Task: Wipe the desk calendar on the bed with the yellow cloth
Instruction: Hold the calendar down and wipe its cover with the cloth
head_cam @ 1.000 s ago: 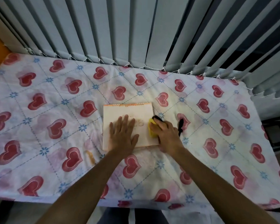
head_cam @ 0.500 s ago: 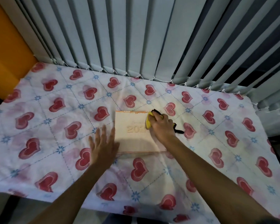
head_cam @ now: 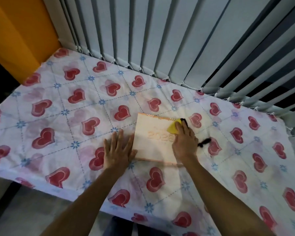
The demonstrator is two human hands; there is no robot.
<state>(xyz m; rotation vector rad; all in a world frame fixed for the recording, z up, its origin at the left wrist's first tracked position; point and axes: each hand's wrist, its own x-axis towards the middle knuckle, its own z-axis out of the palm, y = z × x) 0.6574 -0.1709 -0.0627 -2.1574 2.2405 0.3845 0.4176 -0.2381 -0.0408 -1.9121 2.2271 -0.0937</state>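
Grey vertical blinds (head_cam: 160, 40) fill the top of the frame, with an orange wall (head_cam: 19, 26) at the upper left. Below them lies the bed (head_cam: 58, 116), covered in a white sheet printed with red hearts and small blue flowers. The desk calendar (head_cam: 153, 145) lies flat on the sheet just right of the frame's centre, its spiral binding along the far edge and pale raised digits on its cover. The right hand (head_cam: 184, 142) presses the yellow cloth (head_cam: 173, 128) onto the calendar's upper right corner; its grip is closed down over the cloth, of which only a yellow corner shows past the fingers. A black strap-like piece (head_cam: 204, 142) pokes out to the right of that hand. The left hand (head_cam: 117, 150) lies flat on the sheet, fingers spread, its grip released and holding nothing, the thumb touching the calendar's left edge.
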